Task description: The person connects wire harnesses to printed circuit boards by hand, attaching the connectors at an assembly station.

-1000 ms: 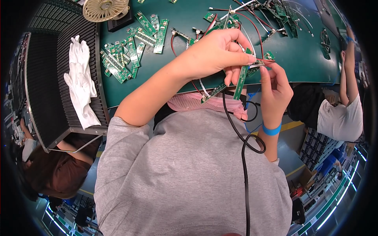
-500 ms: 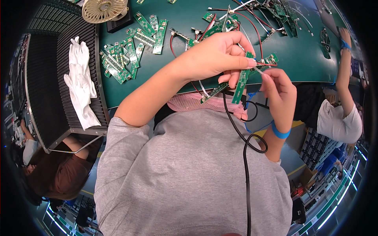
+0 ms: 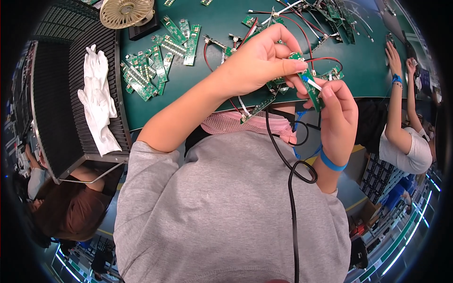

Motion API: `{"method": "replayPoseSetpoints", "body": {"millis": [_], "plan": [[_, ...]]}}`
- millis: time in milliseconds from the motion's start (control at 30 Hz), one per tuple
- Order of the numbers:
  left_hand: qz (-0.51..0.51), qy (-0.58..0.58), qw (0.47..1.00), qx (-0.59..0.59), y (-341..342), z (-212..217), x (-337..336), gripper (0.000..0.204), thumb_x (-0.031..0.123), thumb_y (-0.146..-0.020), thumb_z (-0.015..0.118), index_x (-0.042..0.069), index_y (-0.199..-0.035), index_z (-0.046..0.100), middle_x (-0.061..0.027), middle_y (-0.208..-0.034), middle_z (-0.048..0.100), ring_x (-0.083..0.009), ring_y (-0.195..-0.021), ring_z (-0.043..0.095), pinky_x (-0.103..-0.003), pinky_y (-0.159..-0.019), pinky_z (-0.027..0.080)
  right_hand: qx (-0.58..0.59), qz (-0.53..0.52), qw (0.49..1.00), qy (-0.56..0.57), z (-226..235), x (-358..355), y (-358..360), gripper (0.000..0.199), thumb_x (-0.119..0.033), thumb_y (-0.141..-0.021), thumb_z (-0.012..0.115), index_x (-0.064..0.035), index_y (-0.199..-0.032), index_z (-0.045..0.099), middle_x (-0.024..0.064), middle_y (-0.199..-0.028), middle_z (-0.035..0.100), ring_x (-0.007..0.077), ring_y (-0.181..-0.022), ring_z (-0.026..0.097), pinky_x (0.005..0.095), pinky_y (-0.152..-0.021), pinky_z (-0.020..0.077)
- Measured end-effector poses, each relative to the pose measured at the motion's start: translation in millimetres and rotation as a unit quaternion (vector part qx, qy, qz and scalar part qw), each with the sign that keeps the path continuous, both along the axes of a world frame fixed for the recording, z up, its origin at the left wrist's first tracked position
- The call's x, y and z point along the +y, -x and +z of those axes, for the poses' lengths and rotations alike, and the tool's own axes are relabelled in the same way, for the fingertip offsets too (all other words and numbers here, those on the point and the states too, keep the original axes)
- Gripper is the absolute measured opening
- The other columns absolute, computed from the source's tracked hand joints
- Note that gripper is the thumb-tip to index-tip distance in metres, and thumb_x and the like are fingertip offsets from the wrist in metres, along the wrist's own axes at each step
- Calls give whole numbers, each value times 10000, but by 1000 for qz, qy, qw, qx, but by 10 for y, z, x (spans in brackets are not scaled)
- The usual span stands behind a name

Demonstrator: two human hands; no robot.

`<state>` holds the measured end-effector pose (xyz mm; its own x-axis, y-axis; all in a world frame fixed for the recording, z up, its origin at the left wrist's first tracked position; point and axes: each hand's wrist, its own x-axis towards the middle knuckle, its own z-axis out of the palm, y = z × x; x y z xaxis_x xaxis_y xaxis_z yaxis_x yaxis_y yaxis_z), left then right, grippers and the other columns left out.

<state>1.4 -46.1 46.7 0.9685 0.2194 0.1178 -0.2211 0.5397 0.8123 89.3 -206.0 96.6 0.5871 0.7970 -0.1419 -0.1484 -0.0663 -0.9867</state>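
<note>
My left hand [image 3: 269,61] pinches a narrow green circuit board [image 3: 313,98] by its upper end, between thumb and fingers. On the board's face lies a short white flat ribbon cable [image 3: 314,85] with a blue end; whether that end sits in a connector is too small to tell. The cable's other end is between the thumb and forefinger of my right hand [image 3: 340,106], just right of the board. Under and around my left hand lie more boards with red and black wires, partly hidden by it. One such board [image 3: 257,111] overhangs the table edge.
Several loose green boards [image 3: 191,45] lie left on the green table [image 3: 373,70]. A small fan [image 3: 126,12] stands behind them. White gloves [image 3: 98,99] rest on a black ribbed rack [image 3: 78,85]. Wired boards [image 3: 337,14] are heaped at the back. A co-worker's arm [image 3: 396,94] is at right.
The board has tilted, its lower end swinging right, and now turns its face with the ribbon cable up. My right hand has shifted slightly along with it. The co-worker's hands at right have moved.
</note>
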Motion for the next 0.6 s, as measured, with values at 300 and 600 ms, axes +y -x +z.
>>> {"method": "replayPoseSetpoints", "body": {"millis": [300,600], "plan": [[3,40,999,-4,-30,-30,-49,198,51,-840,544,36,-952,382,-144,-915,587,-235,-789,629,-283,-713,504,-30,-39,998,-26,-34,15,-5,112,-86,-879,460,17,-862,501,135,-989,561,162,-765,542,264,-655,424],[-9,60,998,-11,-32,-54,-50,198,18,-833,526,20,-970,384,-172,-992,560,-265,-863,615,-300,-770,493,-37,-82,995,-42,-38,29,9,108,-83,-859,509,19,-824,519,68,-867,546,119,-722,548,217,-640,426]]}}
